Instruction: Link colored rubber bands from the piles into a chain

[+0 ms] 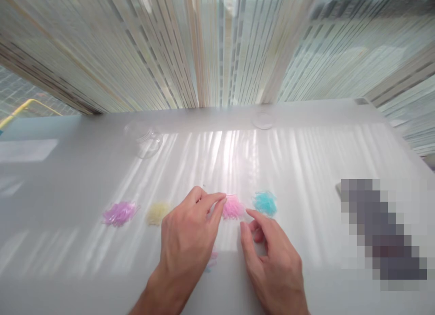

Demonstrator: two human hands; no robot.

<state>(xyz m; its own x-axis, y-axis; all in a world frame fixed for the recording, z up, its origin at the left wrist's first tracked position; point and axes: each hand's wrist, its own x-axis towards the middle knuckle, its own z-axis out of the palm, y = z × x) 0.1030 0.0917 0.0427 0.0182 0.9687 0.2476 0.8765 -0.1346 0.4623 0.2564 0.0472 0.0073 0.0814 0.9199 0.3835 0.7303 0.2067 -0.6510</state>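
My left hand (193, 231) is closed in a pinch at the left edge of a pile of thin pink pieces (233, 207). Whatever may be between its fingertips is too small to make out. To the right of that pile, my right hand (273, 256) is open, its thumb and index finger apart and its other fingers curled. A turquoise pile (265, 203) lies just beyond it. On the other side are a yellow pile (158, 213), close by my left hand, and a purple pile (120, 213). A few mixed pink and blue pieces (212, 260) are partly hidden behind my left hand.
A clear rounded container (148, 142) rests toward the back left of the white table (316, 170). A clear round lid or dish (263, 120) lies near the back edge. At right is a pixelated dark object (380, 229). Striped curtains (224, 47) hang behind the table.
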